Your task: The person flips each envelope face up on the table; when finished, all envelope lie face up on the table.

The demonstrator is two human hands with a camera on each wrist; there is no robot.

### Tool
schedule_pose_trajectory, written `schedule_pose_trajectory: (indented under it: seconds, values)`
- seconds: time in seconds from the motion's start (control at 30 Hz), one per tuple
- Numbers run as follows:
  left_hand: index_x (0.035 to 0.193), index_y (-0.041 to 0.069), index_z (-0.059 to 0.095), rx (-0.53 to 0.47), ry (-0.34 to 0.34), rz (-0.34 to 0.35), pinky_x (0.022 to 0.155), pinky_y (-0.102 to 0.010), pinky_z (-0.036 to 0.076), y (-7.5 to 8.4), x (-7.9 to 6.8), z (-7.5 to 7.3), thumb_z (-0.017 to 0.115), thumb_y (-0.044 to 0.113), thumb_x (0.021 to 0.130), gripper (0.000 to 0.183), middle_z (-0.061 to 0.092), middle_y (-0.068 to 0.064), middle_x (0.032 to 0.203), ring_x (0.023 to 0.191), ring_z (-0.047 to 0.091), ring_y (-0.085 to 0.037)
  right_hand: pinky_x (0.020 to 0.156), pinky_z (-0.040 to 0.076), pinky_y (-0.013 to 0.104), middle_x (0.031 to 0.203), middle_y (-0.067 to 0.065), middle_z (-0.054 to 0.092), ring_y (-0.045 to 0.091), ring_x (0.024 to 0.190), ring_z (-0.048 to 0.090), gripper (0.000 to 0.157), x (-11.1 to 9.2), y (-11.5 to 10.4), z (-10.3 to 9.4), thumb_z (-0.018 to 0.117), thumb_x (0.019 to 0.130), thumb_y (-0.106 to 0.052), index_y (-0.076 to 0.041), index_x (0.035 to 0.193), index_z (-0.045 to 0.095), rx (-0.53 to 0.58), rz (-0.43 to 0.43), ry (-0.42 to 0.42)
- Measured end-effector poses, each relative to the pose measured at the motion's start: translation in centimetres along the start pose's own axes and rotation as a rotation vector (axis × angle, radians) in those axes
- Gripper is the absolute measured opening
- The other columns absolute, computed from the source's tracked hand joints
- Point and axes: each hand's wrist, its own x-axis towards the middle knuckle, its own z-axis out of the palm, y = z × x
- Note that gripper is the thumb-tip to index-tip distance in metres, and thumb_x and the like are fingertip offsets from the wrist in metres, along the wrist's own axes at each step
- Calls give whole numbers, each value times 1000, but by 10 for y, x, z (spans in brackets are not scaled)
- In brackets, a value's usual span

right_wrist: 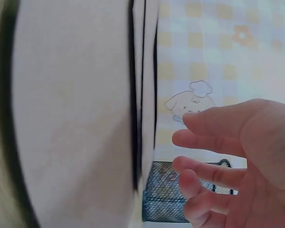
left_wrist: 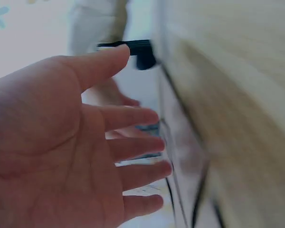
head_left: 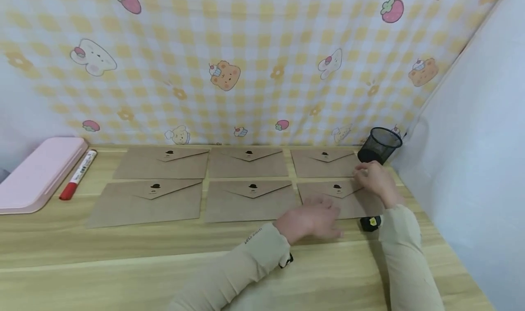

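Observation:
Several brown kraft envelopes lie flat in two rows, their pointed flaps printed with a small hat. My left hand [head_left: 309,220] hovers around the lower left corner of the front right envelope [head_left: 352,206]; its fingers are extended and spread, with a bare palm in the left wrist view. Above the right end of that envelope, near the back right envelope [head_left: 317,167], is my right hand [head_left: 375,178]. Its fingers [right_wrist: 213,142] bend loosely and hold nothing in the right wrist view. The black mesh pen cup [head_left: 379,144] stands just behind this hand.
A pink case [head_left: 45,174] and a white marker with a red cap [head_left: 82,174] lie at the left. A patterned cloth [head_left: 262,74] hangs behind the table, and a white wall [head_left: 467,142] borders its right side. Near the right cuff is a small black device [head_left: 370,223].

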Motion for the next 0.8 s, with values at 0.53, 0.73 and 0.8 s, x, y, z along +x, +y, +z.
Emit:
schedule_pose_trajectory:
  seconds: [0.53,0.73,0.8]
  values:
    - [150,25,18,-138,55,37,109,-47,13,-10,-19,3,45,54,92,70,16,0,153,139,11,-17,82,40,56,120,36,44,45,96,54,33,-12,-21,-15,50,94,-13,10,116,58,6,-100,32]
    - [150,23,15,-199,130,183,109,-49,11,-34,-73,3,41,52,94,69,8,-5,154,140,5,-19,73,46,51,121,33,46,37,87,59,35,-25,-38,-28,49,96,-17,7,120,57,0,-133,25]
    - [150,20,19,-212,163,185,109,-49,11,-49,-96,7,42,51,94,68,6,-6,154,140,4,-20,73,46,51,121,31,47,37,90,58,35,-31,-45,-30,50,96,-18,6,120,57,-9,-148,24]
